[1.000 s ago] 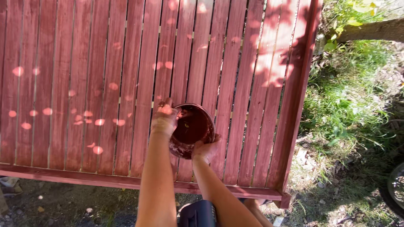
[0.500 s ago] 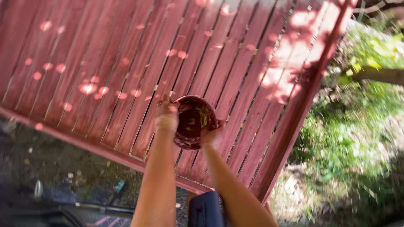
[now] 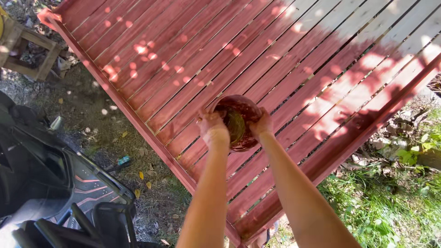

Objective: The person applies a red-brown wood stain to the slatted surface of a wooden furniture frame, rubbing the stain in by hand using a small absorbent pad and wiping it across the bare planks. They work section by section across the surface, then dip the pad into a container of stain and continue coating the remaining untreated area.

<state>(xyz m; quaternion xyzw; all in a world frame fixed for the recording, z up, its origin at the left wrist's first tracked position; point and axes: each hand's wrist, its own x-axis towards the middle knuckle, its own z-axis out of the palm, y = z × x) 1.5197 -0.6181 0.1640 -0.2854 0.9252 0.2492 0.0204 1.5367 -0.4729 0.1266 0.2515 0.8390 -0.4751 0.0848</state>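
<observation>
Bowl: a round paint-stained bowl [image 3: 239, 121] sits between both sets of fingers.
Left hand: left hand [image 3: 212, 127] fingers curl closed on its rim.
Right hand: right hand [image 3: 262, 125] grips the opposite edge.
Beneath: red slatted panel [image 3: 193, 59].
Beyond fingers: grass [image 3: 390, 206], dark vehicle [image 3: 50, 183].

Held between left hand [image 3: 212, 127] and right hand [image 3: 262, 125], round dark-red paint-coated bowl [image 3: 239, 121] above red-painted slatted wooden panel [image 3: 193, 59], grass [image 3: 386, 206] at right.

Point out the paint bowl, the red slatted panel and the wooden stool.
paint bowl [image 3: 240, 124]: head view, on its stained inner wall.
red slatted panel [image 3: 183, 55]: head view, on a painted slat left of centre.
wooden stool [image 3: 32, 50]: head view, on its frame, top left corner.
</observation>
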